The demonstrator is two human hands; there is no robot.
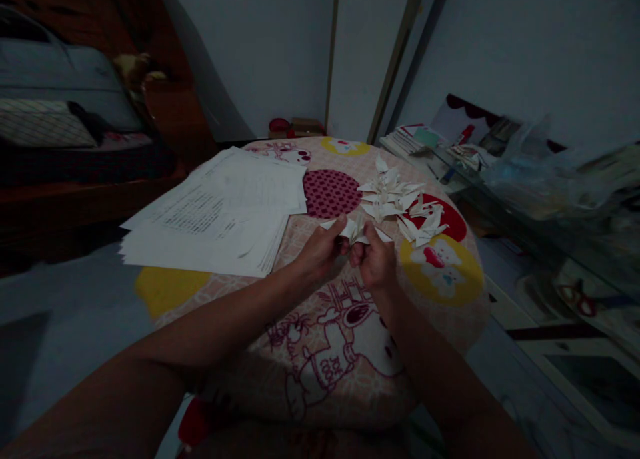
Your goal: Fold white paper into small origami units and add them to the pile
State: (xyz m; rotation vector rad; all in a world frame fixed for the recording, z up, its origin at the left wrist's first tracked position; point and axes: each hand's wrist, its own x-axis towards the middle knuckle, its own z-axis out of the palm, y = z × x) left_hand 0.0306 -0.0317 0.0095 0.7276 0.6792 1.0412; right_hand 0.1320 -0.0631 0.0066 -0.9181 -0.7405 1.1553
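Between my two hands is a white folded paper crane (pixel 356 230), its wings spread out to either side. My left hand (pixel 325 249) pinches one side of it, thumb on top. On the other side my right hand (pixel 376 256) grips it the same way, fingers curled underneath. Both hands are held over the middle of the round table. Just beyond my right hand lies a cluster of similar folded paper cranes (pixel 387 191), with a few more (pixel 424 224) nearer to me.
A thick stack of printed paper sheets (pixel 215 212) covers the table's left side. A patterned cloth (pixel 320 372) drapes the table. To the right, a glass-topped stand (pixel 520 209) carries plastic bags (pixel 530 166) and papers. A wooden bench with bags stands at the left.
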